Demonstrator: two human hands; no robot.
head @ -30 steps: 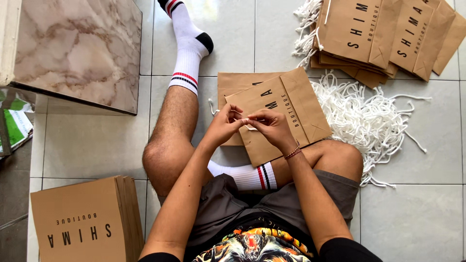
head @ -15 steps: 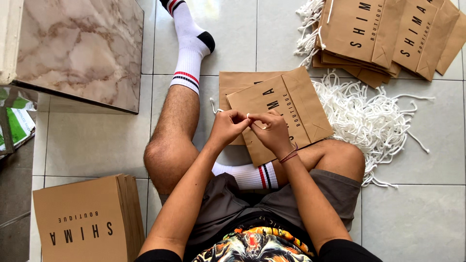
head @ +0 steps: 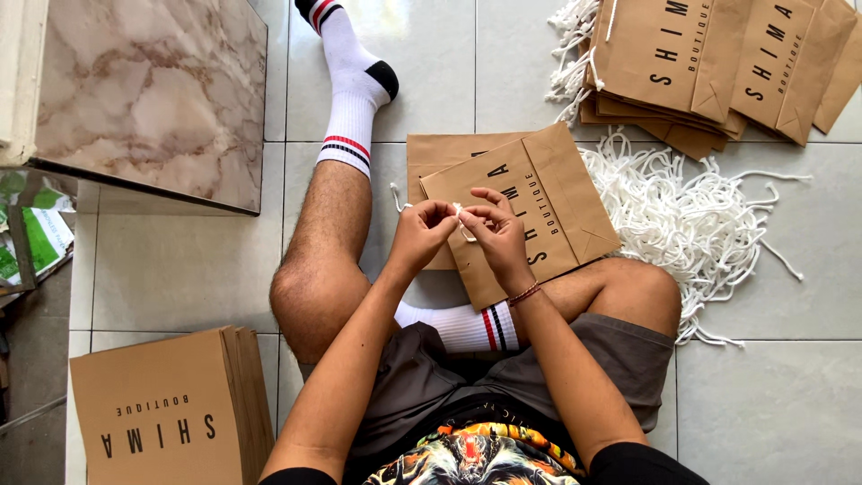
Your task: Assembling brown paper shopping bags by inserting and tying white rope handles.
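On the floor, between the knees — left hand (head: 420, 235) and right hand (head: 496, 235) fingers pinch a white cord (head: 464, 224) over the brown paper bag (head: 530, 211); loose cords at three o'clock. Advice: keep the cord taut — knot snug.

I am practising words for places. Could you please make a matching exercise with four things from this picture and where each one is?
Things:
1. white cord piece
2. loose white cords
3. marble-patterned slab
4. upright stack of brown bags

Places:
A. top left of the floor
B. pinched between left hand and right hand
C. bottom left, beside the person's knee
D. heaped on the tiles, right of the bag being worked on

Pairs: 1-B, 2-D, 3-A, 4-C
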